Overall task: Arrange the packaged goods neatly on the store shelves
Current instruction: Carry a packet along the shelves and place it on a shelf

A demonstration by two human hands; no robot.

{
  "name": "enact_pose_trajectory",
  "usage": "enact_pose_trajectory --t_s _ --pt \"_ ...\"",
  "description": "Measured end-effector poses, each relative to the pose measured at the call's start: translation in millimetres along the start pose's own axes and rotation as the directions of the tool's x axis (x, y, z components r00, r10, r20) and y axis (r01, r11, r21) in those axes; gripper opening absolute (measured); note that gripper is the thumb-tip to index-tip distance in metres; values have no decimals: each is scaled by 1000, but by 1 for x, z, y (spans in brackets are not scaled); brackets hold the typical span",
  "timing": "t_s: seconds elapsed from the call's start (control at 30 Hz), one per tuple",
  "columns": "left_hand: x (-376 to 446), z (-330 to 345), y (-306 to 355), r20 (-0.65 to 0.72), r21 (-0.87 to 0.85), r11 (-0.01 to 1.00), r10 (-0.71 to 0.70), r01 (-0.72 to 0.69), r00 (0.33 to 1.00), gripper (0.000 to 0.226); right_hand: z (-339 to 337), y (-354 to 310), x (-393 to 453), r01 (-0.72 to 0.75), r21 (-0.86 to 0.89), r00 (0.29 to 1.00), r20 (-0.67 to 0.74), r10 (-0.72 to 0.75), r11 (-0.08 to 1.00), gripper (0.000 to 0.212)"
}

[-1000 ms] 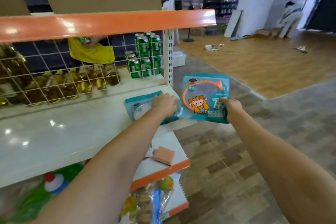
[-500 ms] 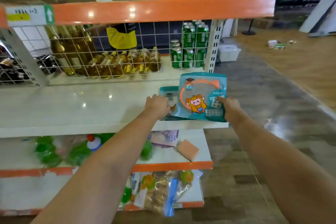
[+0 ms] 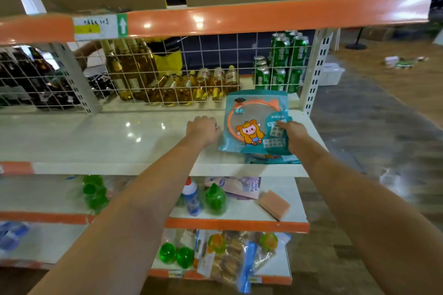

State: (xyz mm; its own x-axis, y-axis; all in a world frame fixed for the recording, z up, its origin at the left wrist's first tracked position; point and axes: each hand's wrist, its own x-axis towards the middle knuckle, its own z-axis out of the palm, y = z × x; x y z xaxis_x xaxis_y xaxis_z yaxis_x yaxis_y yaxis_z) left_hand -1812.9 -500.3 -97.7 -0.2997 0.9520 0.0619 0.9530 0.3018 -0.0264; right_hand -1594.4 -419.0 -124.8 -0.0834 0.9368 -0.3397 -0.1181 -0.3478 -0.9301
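A white store shelf point(image 3: 119, 141) with orange edge strips stands in front of the person, and behind it a wire grid point(image 3: 167, 84) separates the far side of the rack. The right hand point(image 3: 293, 134) holds a teal package point(image 3: 251, 122) with an orange cartoon figure; its thumb lies on the front near the lower right corner and the other fingers are hidden behind, so the package stands tilted up over the right end of the shelf. Directly under this grip a second teal package point(image 3: 273, 158) lies flat on the shelf, mostly covered. Just left of the held package, the left hand point(image 3: 202, 128) rests on the shelf with curled fingers close to the package's left edge; I cannot tell if it holds anything. Beyond the grip, behind the grid, green cans point(image 3: 285, 64) are stacked, and to their left stand small amber bottles point(image 3: 199, 86). Below the hands, on the lower shelf, are green bottles point(image 3: 214, 199) and an orange sponge point(image 3: 274, 204).
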Motion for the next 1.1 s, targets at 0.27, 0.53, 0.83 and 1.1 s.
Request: enact_pose_trajectory --t_s 0.27,0.53,0.83,1.1 --pt "8 -1 -13 248 -662 679 -200 317 948 46 34 2 -4 2 -19 999 32 -1 1000 14" --pt "17 -4 -14 392 -887 191 -173 421 903 25 46 -1 -8 -8 -29 997 71 10 1000 13" --pt "24 8 -13 430 -897 27 -182 441 884 17 41 -4 -8 -5 -155 997 74 17 988 16" --pt "34 27 -21 450 -875 58 -266 480 852 21 28 -3 -7 -52 -204 995 78 69 978 22"
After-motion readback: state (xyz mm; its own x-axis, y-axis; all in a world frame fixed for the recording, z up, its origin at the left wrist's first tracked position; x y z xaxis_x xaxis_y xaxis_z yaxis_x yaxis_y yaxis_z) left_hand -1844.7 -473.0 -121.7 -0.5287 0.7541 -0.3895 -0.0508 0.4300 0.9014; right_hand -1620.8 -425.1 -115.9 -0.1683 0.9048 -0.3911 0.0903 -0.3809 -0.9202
